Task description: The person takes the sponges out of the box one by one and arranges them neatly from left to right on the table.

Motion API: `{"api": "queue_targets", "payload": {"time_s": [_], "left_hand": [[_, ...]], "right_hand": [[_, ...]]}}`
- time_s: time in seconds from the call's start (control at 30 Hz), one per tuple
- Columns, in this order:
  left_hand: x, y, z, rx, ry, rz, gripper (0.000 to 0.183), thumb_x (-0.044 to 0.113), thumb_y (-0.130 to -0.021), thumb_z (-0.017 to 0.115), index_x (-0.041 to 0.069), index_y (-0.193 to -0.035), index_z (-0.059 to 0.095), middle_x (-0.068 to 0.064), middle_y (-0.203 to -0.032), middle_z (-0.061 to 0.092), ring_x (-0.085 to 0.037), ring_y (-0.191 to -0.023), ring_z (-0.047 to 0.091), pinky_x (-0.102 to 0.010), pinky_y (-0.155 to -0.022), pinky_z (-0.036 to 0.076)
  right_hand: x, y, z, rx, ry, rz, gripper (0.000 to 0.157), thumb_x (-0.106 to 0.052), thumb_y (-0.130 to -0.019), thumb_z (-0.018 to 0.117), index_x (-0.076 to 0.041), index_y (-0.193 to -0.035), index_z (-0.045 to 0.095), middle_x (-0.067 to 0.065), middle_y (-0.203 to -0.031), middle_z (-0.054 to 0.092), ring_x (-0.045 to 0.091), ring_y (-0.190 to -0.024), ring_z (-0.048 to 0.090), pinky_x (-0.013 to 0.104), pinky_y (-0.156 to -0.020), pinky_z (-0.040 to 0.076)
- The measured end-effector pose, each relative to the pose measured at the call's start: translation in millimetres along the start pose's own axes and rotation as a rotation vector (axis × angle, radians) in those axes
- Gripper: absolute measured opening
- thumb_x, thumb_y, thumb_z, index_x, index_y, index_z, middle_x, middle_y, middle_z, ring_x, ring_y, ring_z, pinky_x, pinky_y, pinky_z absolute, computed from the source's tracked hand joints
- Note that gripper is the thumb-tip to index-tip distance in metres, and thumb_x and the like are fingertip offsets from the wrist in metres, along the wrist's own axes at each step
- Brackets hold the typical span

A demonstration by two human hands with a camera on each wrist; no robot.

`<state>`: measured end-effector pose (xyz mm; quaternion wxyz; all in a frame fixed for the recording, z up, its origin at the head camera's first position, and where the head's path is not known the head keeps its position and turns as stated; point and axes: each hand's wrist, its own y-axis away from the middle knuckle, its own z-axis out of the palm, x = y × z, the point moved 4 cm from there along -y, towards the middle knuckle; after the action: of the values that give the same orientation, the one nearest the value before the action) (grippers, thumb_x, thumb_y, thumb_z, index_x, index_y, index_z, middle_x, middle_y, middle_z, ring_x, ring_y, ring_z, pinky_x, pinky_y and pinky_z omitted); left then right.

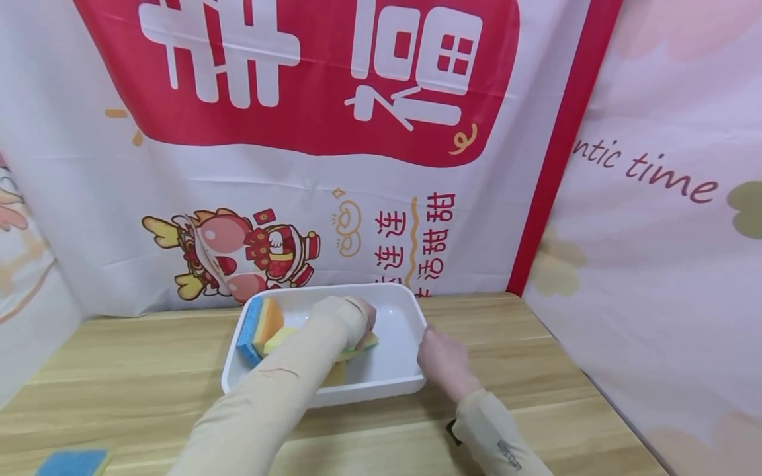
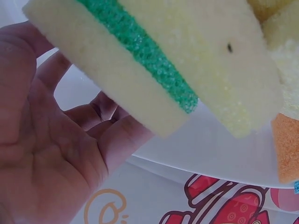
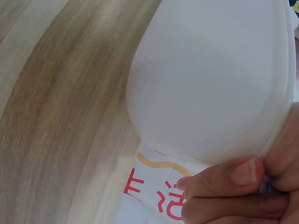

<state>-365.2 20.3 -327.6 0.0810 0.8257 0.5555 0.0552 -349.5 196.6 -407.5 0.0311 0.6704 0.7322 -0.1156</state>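
Left to right, I note a blue-topped sponge (image 1: 71, 462) on the table (image 1: 143, 370), then the white basin (image 1: 381, 391) holding blue and orange sponge layers (image 1: 251, 328) at its left end and, mid-basin, a green-and-cream sponge (image 2: 142, 46) gripped by the left hand (image 1: 366, 322). The right hand (image 1: 445, 360) clasps the right-hand rim; I judge a steady brace there and a light left pinch best.
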Motion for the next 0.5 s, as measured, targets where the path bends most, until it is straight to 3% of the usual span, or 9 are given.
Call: {"api": "queue_targets", "payload": {"time_s": [0.27, 0.5], "left_hand": [[0.9, 4.4, -0.4, 0.03, -0.015, -0.007, 0.021, 0.008, -0.073, 0.073, 0.024, -0.075, 0.059, 0.003, -0.075, 0.057, -0.018, -0.072, 0.054, -0.034, -0.065, 0.046], [0.5, 2.9, 1.6, 0.016, -0.035, -0.009, 0.022, 0.005, -0.07, 0.073, 0.022, -0.073, 0.059, 0.003, -0.073, 0.057, -0.017, -0.07, 0.053, -0.033, -0.065, 0.046]], "right_hand": [[0.5, 0.5, -1.3, -0.009, 0.001, 0.002, 0.043, -0.008, -0.094, 0.051, 0.014, -0.131, 0.05, 0.019, -0.081, 0.063, 0.024, -0.058, 0.055, 0.039, -0.046, 0.048], [-2.4, 1.7, -1.6, 0.005, 0.016, -0.008, 0.043, -0.01, -0.093, 0.052, 0.013, -0.13, 0.052, 0.019, -0.08, 0.063, 0.026, -0.06, 0.057, 0.043, -0.049, 0.05]]}}
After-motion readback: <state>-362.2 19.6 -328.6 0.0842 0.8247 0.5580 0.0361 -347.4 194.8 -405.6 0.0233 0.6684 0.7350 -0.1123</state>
